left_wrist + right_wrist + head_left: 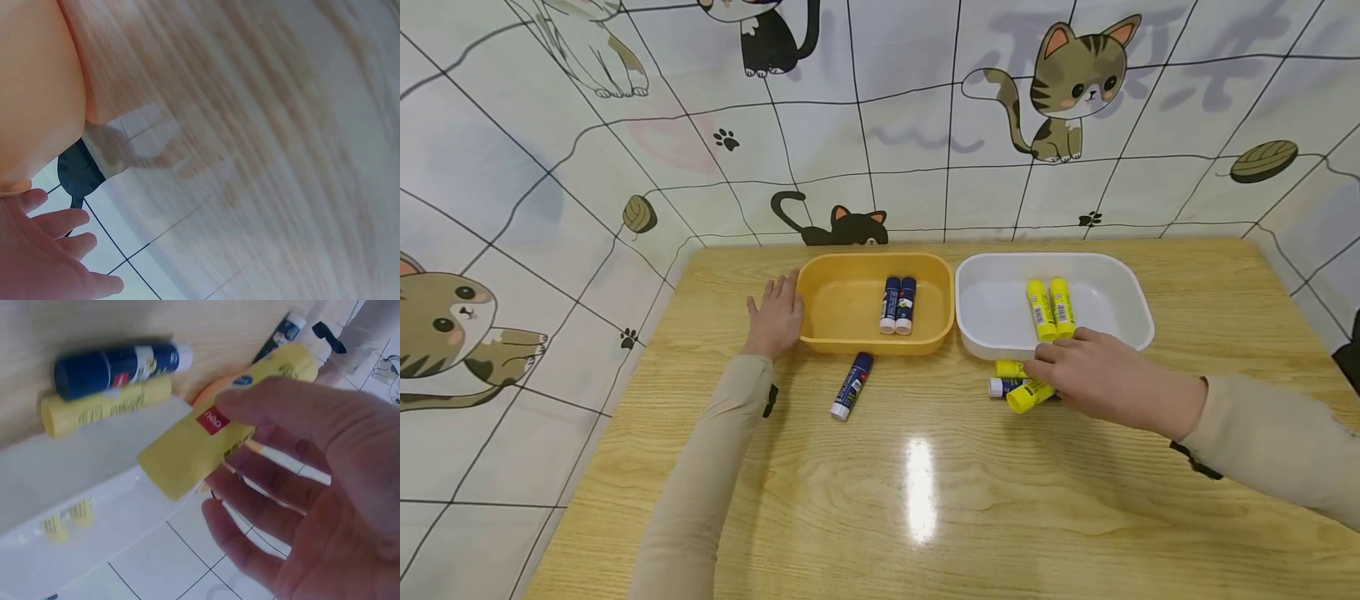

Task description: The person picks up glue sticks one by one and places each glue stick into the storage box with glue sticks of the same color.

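My right hand (1108,375) pinches a yellow glue stick (181,450) between thumb and fingers, just in front of the white tub (988,312). Beside it on the table lie another yellow glue stick (106,407) and a navy one with a white cap (119,370). Two yellow glue sticks (1041,310) lie side by side in the white tub. With fingers extended, my left hand (773,321) rests against the left end of the orange-yellow tub (838,300), which contains two navy glue sticks (891,305).
One more navy glue stick (852,386) lies on the wooden table (820,500) in front of the orange-yellow tub. The two tubs stand end to end near the back edge. Behind and at the sides hangs a cat-patterned cloth (910,133).
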{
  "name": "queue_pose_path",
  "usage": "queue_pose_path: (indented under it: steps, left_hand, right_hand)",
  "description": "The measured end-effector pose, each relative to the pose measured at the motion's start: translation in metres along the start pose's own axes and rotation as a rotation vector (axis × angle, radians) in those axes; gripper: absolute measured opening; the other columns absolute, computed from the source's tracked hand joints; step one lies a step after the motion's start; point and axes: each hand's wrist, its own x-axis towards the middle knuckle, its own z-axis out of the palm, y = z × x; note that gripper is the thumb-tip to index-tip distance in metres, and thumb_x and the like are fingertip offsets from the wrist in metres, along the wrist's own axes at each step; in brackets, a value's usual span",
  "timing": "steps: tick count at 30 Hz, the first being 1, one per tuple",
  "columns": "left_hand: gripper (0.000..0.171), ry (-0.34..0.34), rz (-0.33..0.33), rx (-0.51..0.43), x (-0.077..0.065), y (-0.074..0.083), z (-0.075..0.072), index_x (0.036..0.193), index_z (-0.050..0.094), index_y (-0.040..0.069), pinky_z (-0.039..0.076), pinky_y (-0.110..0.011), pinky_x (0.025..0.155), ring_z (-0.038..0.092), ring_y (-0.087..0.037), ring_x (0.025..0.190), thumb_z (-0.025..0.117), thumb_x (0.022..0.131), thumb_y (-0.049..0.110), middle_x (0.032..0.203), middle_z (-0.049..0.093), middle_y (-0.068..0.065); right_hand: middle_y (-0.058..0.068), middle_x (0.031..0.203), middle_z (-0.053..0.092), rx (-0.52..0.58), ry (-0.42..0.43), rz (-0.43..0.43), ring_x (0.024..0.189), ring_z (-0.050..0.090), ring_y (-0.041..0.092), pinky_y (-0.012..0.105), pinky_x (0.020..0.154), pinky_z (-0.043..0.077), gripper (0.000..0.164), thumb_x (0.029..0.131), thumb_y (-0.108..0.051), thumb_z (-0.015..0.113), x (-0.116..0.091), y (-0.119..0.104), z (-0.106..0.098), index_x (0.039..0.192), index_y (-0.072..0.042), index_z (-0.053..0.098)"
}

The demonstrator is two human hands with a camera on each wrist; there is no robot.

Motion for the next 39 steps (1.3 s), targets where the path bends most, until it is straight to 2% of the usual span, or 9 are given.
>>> queue_pose_path:
  steps: [3, 8, 16, 20, 26, 29, 36, 39]
  left_hand:
    - [0.053, 0.000, -0.001, -0.006, 0.000, -0.001, 0.000, 0.156, 0.013, 0.014, -0.007, -0.064, 0.108, 0.007, -0.038, 0.145, 0.022, 0.105, 0.025, 0.157, 0.017, -0.020]
    - [0.053, 0.003, 0.005, -0.015, 0.000, 0.000, 0.000, 0.156, 0.014, 0.013, -0.007, -0.065, 0.107, 0.007, -0.039, 0.144, 0.023, 0.105, 0.025, 0.157, 0.019, -0.020]
    - [0.053, 0.002, 0.003, -0.012, 0.000, 0.001, -0.001, 0.156, 0.013, 0.014, -0.007, -0.064, 0.108, 0.007, -0.038, 0.145, 0.022, 0.105, 0.026, 0.157, 0.018, -0.019]
    - [0.053, 0.005, 0.004, -0.009, -0.001, 0.001, -0.002, 0.156, 0.014, 0.014, -0.006, -0.065, 0.107, 0.008, -0.038, 0.144, 0.022, 0.105, 0.026, 0.157, 0.019, -0.020]
    - [0.053, -0.001, 0.008, -0.015, -0.003, 0.001, -0.003, 0.156, 0.014, 0.013, -0.006, -0.065, 0.107, 0.008, -0.038, 0.144, 0.021, 0.106, 0.026, 0.157, 0.019, -0.020]
    - [0.053, 0.000, 0.009, -0.012, -0.003, 0.000, -0.002, 0.156, 0.014, 0.013, -0.005, -0.065, 0.107, 0.008, -0.038, 0.144, 0.021, 0.106, 0.026, 0.157, 0.019, -0.020]
    - [0.053, 0.009, 0.010, -0.010, -0.001, -0.001, -0.002, 0.156, 0.014, 0.013, -0.006, -0.066, 0.107, 0.008, -0.038, 0.144, 0.021, 0.105, 0.026, 0.157, 0.020, -0.020]
    - [0.053, 0.002, 0.006, -0.017, -0.001, -0.001, -0.001, 0.156, 0.014, 0.013, -0.007, -0.065, 0.107, 0.007, -0.038, 0.144, 0.021, 0.105, 0.027, 0.157, 0.019, -0.020]
  right_hand:
    - [0.003, 0.085, 0.062, 0.008, -0.046, -0.026, 0.078, 0.062, 0.023, 0.039, 0.066, 0.048, 0.035, 0.067, -0.005, 0.086, 0.004, 0.005, -0.003, 0.092, -0.009, 0.062]
    - [0.005, 0.087, 0.061, 0.011, -0.078, -0.049, 0.077, 0.060, 0.022, 0.039, 0.068, 0.049, 0.033, 0.069, 0.001, 0.082, 0.009, 0.009, -0.005, 0.094, -0.008, 0.063]
    - [0.005, 0.090, 0.061, -0.030, -0.108, -0.076, 0.078, 0.058, 0.022, 0.035, 0.064, 0.046, 0.028, 0.075, 0.001, 0.080, 0.021, 0.020, -0.009, 0.096, -0.008, 0.063]
    - [0.005, 0.090, 0.061, -0.046, -0.129, -0.082, 0.076, 0.057, 0.021, 0.034, 0.062, 0.044, 0.029, 0.074, 0.003, 0.079, 0.026, 0.027, -0.011, 0.095, -0.008, 0.063]
    - [0.005, 0.089, 0.061, -0.042, -0.146, -0.093, 0.076, 0.056, 0.021, 0.034, 0.062, 0.044, 0.037, 0.066, 0.003, 0.084, 0.031, 0.040, -0.011, 0.095, -0.007, 0.063]
    - [0.005, 0.089, 0.060, -0.050, -0.178, -0.091, 0.076, 0.056, 0.022, 0.035, 0.063, 0.044, 0.038, 0.067, -0.002, 0.086, 0.036, 0.047, -0.009, 0.098, -0.007, 0.064]
    - [0.004, 0.082, 0.057, -0.036, -0.184, -0.096, 0.068, 0.052, 0.019, 0.031, 0.058, 0.040, 0.027, 0.075, 0.004, 0.078, 0.047, 0.061, -0.003, 0.095, -0.006, 0.064]
    - [0.005, 0.084, 0.059, -0.029, -0.193, -0.094, 0.069, 0.053, 0.020, 0.031, 0.058, 0.040, 0.029, 0.074, 0.005, 0.079, 0.050, 0.066, 0.000, 0.097, -0.006, 0.064]
